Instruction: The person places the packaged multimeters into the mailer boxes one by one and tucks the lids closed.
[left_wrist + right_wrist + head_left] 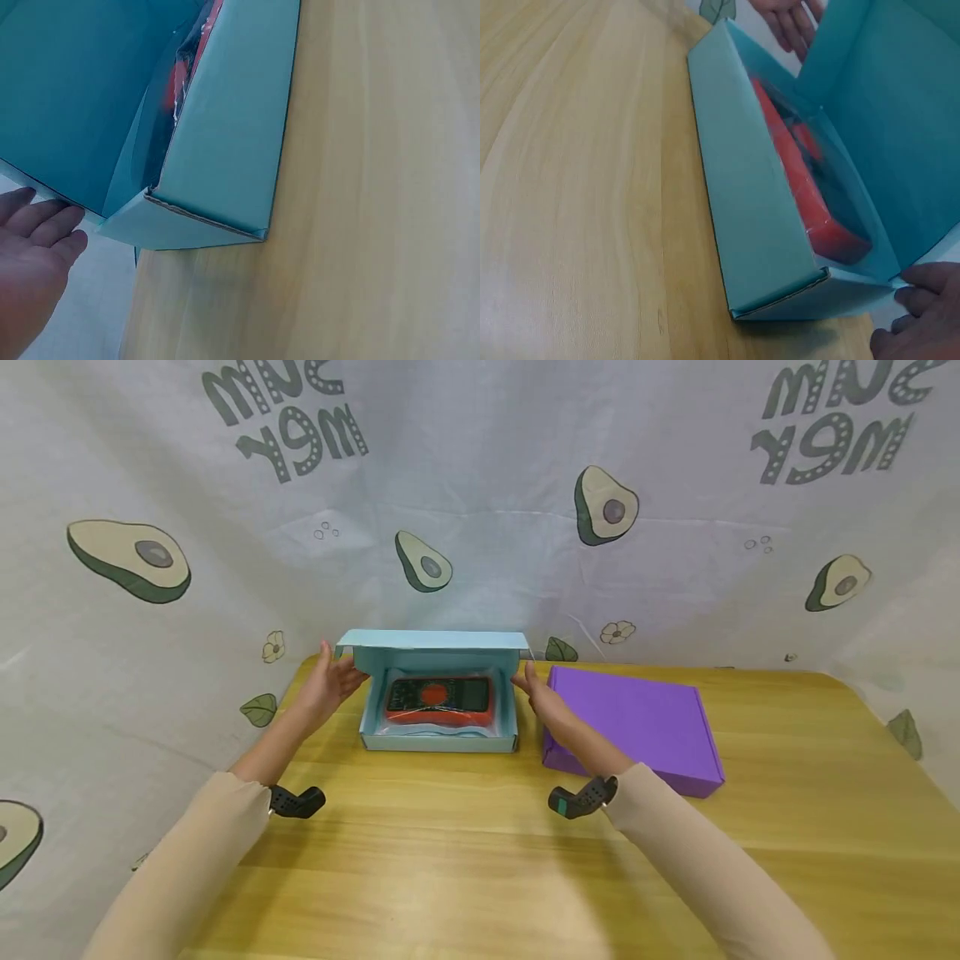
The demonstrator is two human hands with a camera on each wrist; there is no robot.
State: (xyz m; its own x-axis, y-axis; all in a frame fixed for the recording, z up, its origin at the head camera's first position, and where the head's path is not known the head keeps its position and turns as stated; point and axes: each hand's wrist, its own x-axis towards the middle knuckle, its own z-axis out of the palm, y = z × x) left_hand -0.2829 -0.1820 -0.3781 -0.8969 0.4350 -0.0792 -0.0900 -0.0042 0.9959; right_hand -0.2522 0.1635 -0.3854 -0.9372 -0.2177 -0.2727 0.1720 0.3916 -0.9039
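Observation:
A light blue cardboard box (439,743) stands on the table with its lid (432,640) raised at the back. Inside lies a red and black multimeter (441,717), wrapped in clear plastic. My left hand (327,683) is at the left side of the lid, its fingers extended by the lid's edge. On the opposite side, my right hand (547,700) has its fingertips against or very near the box's right rear corner. In the right wrist view, the fingers of the right hand (928,304) are slightly bent beside that corner.
A closed purple box (630,718) lies right of the blue box, beneath my right forearm. The wooden table (420,860) ends at the back against a white curtain (495,560) printed with avocados. Both wrists carry black straps.

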